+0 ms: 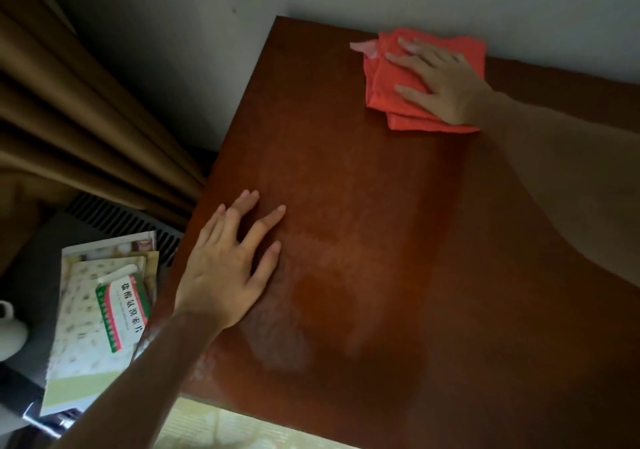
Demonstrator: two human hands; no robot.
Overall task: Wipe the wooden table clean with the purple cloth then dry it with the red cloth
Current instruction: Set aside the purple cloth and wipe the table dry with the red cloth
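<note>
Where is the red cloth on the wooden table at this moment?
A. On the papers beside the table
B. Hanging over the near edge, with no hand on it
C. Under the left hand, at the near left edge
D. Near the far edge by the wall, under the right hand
D: the red cloth lies folded by the wall, with the right hand pressed flat on it, while the left hand rests on bare wooden table.

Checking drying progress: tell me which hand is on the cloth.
The right hand, pressed flat on the red cloth at the far edge; the left hand rests on bare wooden table.
</note>
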